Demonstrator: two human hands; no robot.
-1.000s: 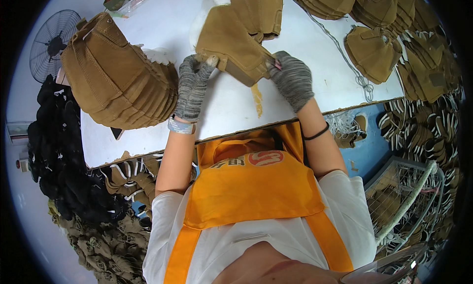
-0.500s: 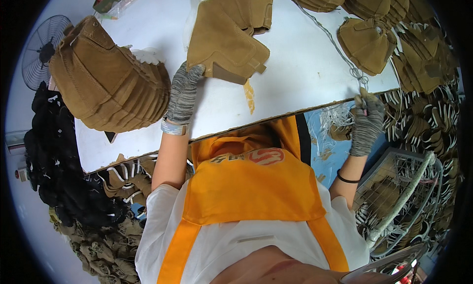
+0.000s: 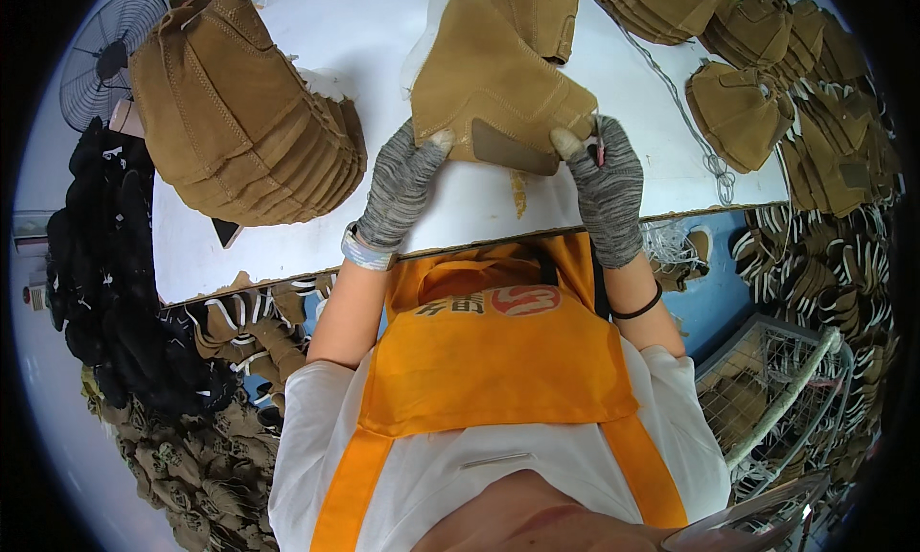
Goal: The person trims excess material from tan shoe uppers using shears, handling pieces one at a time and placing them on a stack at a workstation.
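Observation:
Between my hands is a brown suede shoe upper (image 3: 498, 82) with white fleece along its left edge and a darker patch at its lower rim. My left hand (image 3: 404, 180), in a grey fingerless-tipped knit glove, pinches its lower left corner, thumb on top. The lower right corner is gripped by my right hand (image 3: 606, 183), gloved alike. A small pinkish metal tool, its kind not clear, shows by the right fingers. Another brown piece (image 3: 537, 13) lies just beyond the held one on the white table (image 3: 460, 199).
At the left of the table stands a tall stack of brown uppers (image 3: 240, 111); more stacks (image 3: 738, 116) line the right side. A thin cord (image 3: 671, 92) runs across the tabletop. A fan (image 3: 110, 58) is at far left, a wire basket (image 3: 757, 389) at lower right.
My right hand has moved left from the table's right edge onto the upper and now grips its right corner. The upper, still in my left hand, appears farther right in view.

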